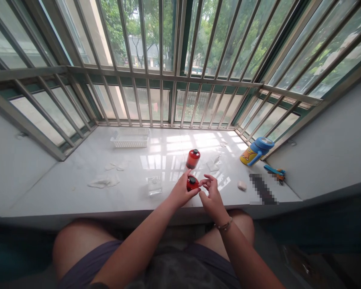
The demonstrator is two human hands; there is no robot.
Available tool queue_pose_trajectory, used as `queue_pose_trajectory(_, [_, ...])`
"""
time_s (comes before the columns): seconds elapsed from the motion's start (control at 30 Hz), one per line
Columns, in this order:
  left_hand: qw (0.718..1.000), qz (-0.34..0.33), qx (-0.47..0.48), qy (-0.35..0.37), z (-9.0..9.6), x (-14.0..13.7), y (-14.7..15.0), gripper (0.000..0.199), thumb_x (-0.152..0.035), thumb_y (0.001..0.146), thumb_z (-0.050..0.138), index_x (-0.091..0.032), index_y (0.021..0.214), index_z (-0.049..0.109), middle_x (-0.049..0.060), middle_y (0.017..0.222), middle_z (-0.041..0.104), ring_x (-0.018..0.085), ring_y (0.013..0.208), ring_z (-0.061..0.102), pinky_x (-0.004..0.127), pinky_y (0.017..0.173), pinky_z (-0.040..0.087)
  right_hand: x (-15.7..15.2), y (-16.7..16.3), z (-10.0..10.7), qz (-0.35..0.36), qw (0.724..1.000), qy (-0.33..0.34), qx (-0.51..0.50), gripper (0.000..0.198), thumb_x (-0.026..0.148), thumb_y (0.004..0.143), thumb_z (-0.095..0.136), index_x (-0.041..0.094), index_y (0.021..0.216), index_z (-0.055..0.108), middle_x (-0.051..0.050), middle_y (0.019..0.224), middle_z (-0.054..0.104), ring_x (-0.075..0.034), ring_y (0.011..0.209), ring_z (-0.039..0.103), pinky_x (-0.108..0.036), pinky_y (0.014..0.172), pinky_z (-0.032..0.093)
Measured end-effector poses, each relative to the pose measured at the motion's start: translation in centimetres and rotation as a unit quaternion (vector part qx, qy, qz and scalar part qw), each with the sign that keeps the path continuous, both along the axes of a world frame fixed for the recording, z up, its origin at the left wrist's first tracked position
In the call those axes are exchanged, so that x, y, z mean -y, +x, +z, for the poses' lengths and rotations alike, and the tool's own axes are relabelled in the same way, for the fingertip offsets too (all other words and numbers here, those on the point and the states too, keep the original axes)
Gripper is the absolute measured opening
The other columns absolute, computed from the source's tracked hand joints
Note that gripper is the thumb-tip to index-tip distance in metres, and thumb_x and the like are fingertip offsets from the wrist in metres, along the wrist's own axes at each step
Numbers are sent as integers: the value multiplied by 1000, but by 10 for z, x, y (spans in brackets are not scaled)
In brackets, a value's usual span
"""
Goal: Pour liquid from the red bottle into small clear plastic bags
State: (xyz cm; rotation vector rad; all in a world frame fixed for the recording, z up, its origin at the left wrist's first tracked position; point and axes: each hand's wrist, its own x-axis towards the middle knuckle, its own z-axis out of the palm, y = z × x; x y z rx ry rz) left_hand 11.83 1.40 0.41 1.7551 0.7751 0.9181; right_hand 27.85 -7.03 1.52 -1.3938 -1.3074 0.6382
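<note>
Near the front edge of the sill, my left hand [179, 192] is wrapped round a small red bottle with a black cap [193, 182]. Fingers and thumb cover much of its sides. My right hand [211, 196] is close by on the right, its fingers bent and apart. Its fingertips are at the bottle's side; whether they touch it I cannot tell. Nothing shows in that hand. Just behind stands a second red bottle [193, 159], upright, also black-capped. A clear square container [155, 186] sits to the left of my left hand.
A white plastic basket [130, 139] stands at the back left. Crumpled white tissues [104, 182] lie on the left. Rightward are clear wrappers [214, 163], a small pinkish lump [242, 186], a blue-and-yellow mug [255, 151] and keys with a blue strap [275, 172]. Metal bars [180, 78] close the back.
</note>
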Motion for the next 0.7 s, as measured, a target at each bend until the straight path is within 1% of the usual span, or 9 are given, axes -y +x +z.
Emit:
queue_pose_trajectory(0.13, [1000,5,-1,3,-3,-1,1,91,-36,85,88,-27,163,42,18,155,58,39,147,54,60,125,41,2,-8,3,32,999,3,11,76,21,90,63,28,158,31,-14,157,57,-31,150,55,-59,125,44])
queue_pose_trajectory(0.2, [1000,4,1,5,-6,-1,1,91,-34,85,87,-27,163,41,18,157,55,39,148,53,60,126,41,2,-9,4,41,999,-4,11,76,21,91,62,28,160,30,-15,154,59,-31,149,56,-57,123,48])
queue_pose_trajectory(0.27, [1000,4,2,12,-8,0,0,90,-32,86,86,-27,163,41,17,153,58,38,145,56,59,124,43,1,-8,2,22,1000,0,5,72,22,91,63,27,156,33,-12,136,68,-30,137,65,-58,121,49])
queue_pose_trajectory(0.33, [1000,9,-1,21,-10,0,1,89,-30,85,86,-26,163,41,17,147,61,37,140,60,59,123,44,0,-7,-2,-1,1000,7,0,67,25,91,65,27,152,35,-9,123,70,-29,125,70,-60,120,49])
queue_pose_trajectory(0.4, [999,13,-9,28,-10,0,2,89,-32,85,86,-27,162,42,16,148,61,37,140,59,60,123,43,0,-7,-3,-11,1000,7,6,64,29,94,66,27,150,37,-10,129,69,-29,128,68,-62,121,48])
queue_pose_trajectory(0.5, [999,16,-21,28,-9,-1,4,93,-38,83,89,-26,163,42,18,154,58,39,144,57,63,125,42,-1,-15,-1,-7,1000,6,6,67,39,97,69,29,154,35,-15,152,60,-32,143,60,-62,124,45])
queue_pose_trajectory(0.57, [999,12,-30,33,-8,0,3,101,-37,81,90,-26,166,37,21,159,54,41,147,54,63,126,41,-3,-21,2,5,1000,-3,-1,70,44,98,70,30,156,34,-16,156,58,-32,143,60,-61,123,47])
queue_pose_trajectory(0.63, [998,-16,-41,35,-7,2,-2,117,-34,77,93,-25,172,26,23,161,53,42,148,54,63,123,45,-6,-24,1,6,1000,-12,10,72,48,97,72,29,156,35,-16,153,61,-33,138,64,-60,120,50])
queue_pose_trajectory(0.7, [996,-52,-62,32,-7,5,-14,134,-37,69,98,-25,175,16,24,163,51,45,148,54,63,121,48,-12,-23,-2,-8,999,-8,35,71,50,97,73,28,155,39,-15,149,64,-33,135,66,-60,119,51])
